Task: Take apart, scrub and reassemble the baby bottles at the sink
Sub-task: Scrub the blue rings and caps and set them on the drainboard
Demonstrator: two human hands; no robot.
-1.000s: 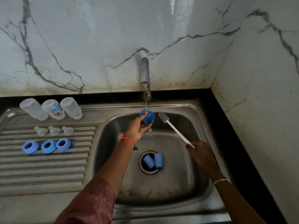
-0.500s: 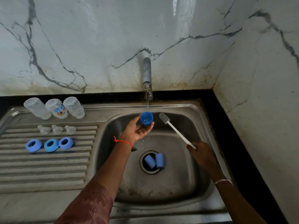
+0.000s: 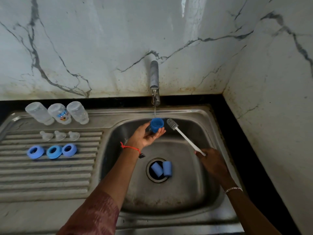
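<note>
My left hand holds a blue bottle cap mouth-up under the thin stream from the tap. My right hand grips the white handle of a bottle brush, its grey bristle head just right of the cap and apart from it. Two more blue caps lie on the drain of the sink. On the drainboard stand three clear bottles upside down, with three clear teats and three blue collar rings in rows in front of them.
Marble wall panels rise behind and to the right of the sink. A black counter strip borders the sink on the right and back. The basin floor around the drain is bare steel with brown stains.
My left hand has turned the cap from tilted sideways to mouth-up under the water. The brush and right hand have stayed almost still.
</note>
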